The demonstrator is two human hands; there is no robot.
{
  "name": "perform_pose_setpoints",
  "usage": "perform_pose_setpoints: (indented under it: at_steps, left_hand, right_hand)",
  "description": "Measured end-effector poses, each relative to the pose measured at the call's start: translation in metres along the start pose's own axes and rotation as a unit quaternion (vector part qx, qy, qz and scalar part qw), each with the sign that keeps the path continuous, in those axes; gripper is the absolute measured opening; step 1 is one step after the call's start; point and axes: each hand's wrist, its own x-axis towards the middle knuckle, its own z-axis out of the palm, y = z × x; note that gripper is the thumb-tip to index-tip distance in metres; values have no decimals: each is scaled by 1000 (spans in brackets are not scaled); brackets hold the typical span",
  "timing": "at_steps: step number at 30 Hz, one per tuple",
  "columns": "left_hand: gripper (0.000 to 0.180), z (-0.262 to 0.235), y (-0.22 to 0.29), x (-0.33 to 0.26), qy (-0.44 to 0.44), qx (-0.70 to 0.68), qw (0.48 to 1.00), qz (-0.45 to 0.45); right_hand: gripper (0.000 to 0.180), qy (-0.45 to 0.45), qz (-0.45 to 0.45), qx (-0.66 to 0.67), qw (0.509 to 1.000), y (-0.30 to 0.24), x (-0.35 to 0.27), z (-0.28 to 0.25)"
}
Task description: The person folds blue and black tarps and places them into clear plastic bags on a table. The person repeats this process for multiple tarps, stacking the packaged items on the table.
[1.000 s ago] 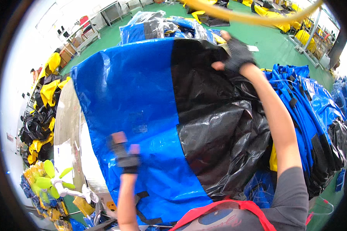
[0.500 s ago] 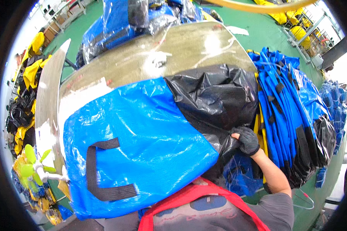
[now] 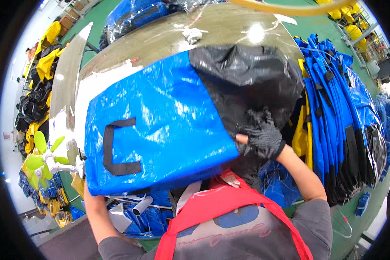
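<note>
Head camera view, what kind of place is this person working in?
Probably a factory or packing workshop for bags. A big blue woven bag lies on a shiny metal worktable, stacks of matching blue bags stand beside it, and the floor is painted green.

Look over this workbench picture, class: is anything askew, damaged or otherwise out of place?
Nothing looks damaged or spilled. The blue bag lies askew on the shiny table, its near end hanging past the edge toward the person. The gloved right hand presses its crumpled black plastic end. The left hand is hidden beneath the bag.
</note>
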Motion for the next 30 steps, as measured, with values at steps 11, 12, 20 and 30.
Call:
perform_pose_setpoints:
  at_steps: [11, 12, 20, 30]
  left_hand:
    - [71, -119, 394, 195, 193, -112, 856, 466]
    - [77, -107, 429, 190, 244, -29, 848, 469]
    - [75, 1, 272, 144, 114, 58, 936, 329]
    - [58, -48, 224, 127, -11, 87, 975, 203]
  right_hand:
    - [34, 48, 127, 224, 965, -12, 85, -87]
    - [41, 181, 113, 117, 970, 9, 90, -98]
    - [90, 51, 311, -85, 945, 109, 38, 18]
    - [46, -3, 44, 1, 999, -40, -53, 49]
